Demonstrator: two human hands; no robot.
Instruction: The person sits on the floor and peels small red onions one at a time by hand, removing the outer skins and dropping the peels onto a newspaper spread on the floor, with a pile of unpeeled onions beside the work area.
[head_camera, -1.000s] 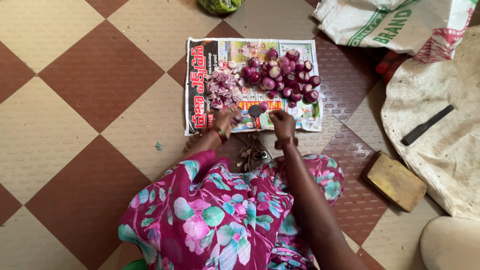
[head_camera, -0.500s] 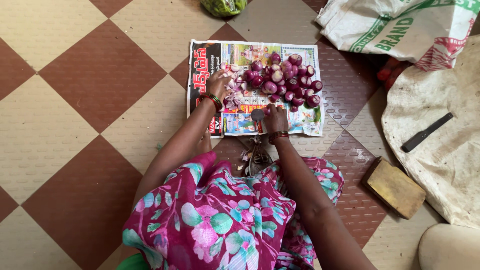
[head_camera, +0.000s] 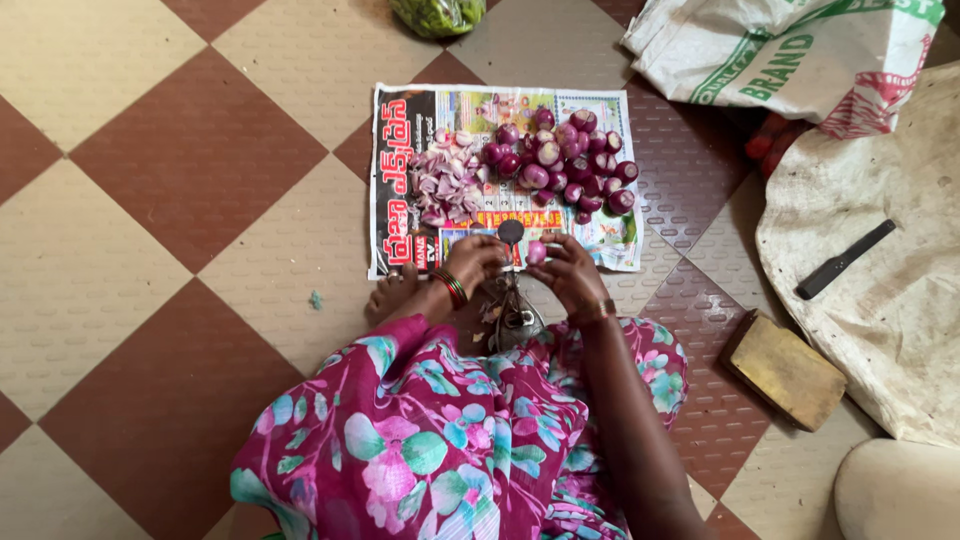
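- The right hand (head_camera: 567, 275) is closed on a small purple onion (head_camera: 536, 252), just in front of the standing floor blade (head_camera: 511, 232) at the near edge of the newspaper (head_camera: 400, 215).
- The left hand (head_camera: 476, 262) is curled beside the blade, with the fingers bent in; whether it grips anything cannot be told.
- To do this well, the person should keep the fingertips behind the sharp edge and push the onion slowly and straight.
- Whole onions (head_camera: 575, 160) sit in a heap on the paper, and the cut pieces (head_camera: 445, 182) lie to their left, so new pieces should go there.
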